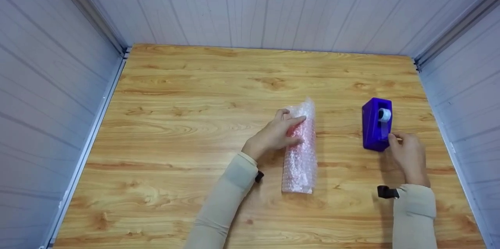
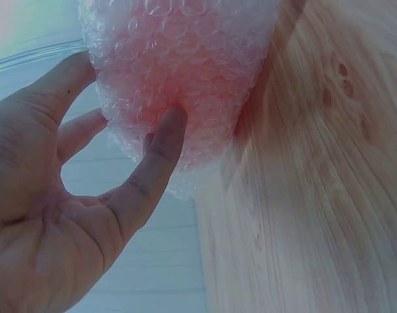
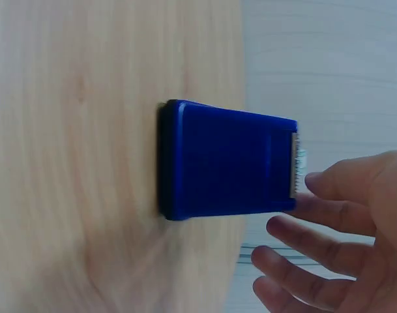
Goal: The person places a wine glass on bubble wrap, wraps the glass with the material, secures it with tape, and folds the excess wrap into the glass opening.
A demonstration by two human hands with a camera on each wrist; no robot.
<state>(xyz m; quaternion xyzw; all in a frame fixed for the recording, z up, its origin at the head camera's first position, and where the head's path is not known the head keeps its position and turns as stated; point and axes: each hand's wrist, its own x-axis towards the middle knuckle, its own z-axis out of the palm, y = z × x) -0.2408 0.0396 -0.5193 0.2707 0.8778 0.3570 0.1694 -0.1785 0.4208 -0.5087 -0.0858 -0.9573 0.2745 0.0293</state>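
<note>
A long bundle of bubble wrap [image 1: 300, 167] lies lengthwise on the table, with something pink showing through it. My left hand [image 1: 273, 133] rests on its upper half, thumb and index finger across the top and another finger by its left edge. In the left wrist view, the fingertips touch the bubble wrap [image 2: 185, 78] with a gap at the palm. To the right stands a blue tape dispenser [image 1: 371, 126] with a roll of clear tape [image 1: 384, 115]. My right hand [image 1: 410, 155] has its thumb and index finger at the dispenser's toothed cutter [image 3: 293, 166], by the tape end [image 3: 302, 161]; the other fingers are spread.
The wood-grain table [image 1: 175, 124] is bordered by a pale panel wall [image 1: 246, 6] at the back and panels on both sides. Each wrist carries a small black camera mount, such as the right one [image 1: 386, 192].
</note>
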